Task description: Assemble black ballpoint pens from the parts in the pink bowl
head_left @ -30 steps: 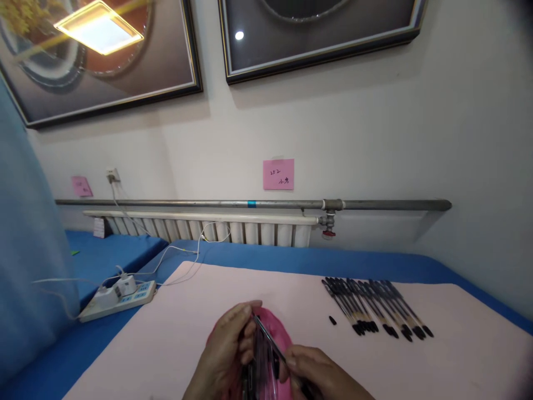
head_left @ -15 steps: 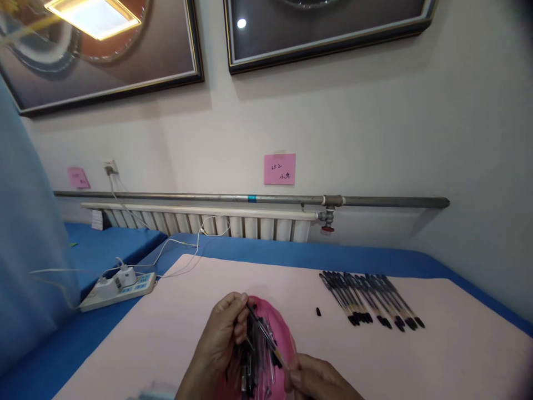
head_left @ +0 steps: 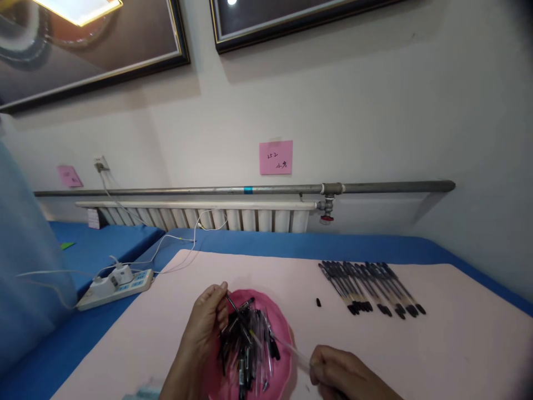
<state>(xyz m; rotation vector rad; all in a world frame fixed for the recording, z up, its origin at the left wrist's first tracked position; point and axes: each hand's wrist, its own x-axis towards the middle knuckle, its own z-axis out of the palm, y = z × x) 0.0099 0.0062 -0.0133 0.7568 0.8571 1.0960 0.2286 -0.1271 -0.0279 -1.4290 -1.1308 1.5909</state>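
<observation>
My left hand (head_left: pixel 204 315), at the left rim of a pink basin (head_left: pixel 284 316), pinches a thin dark pen refill (head_left: pixel 235 311) that slants down over the basin. To the right, my right hand (head_left: pixel 339 371) is closed on the end of a clear pen barrel (head_left: pixel 295 351), which points back toward the basin. The refill and the barrel are apart. Clear tubes (head_left: pixel 266 339) and black pen parts (head_left: pixel 247 361) lie jumbled inside the basin. A small black cap (head_left: pixel 318 303) lies on the pink sheet beyond my right hand.
Several black-capped pens (head_left: pixel 370 289) lie side by side at the right on the pink sheet (head_left: pixel 449 344). A power strip (head_left: pixel 135 283) with white cables sits on the blue surface at left. Behind are a radiator (head_left: pixel 250 219) and a pipe (head_left: pixel 387 188) along the wall.
The pen held between both hands has come apart: my right hand has moved right with the clear barrel, and my left hand has shifted left with the refill. The view has tilted slightly down.
</observation>
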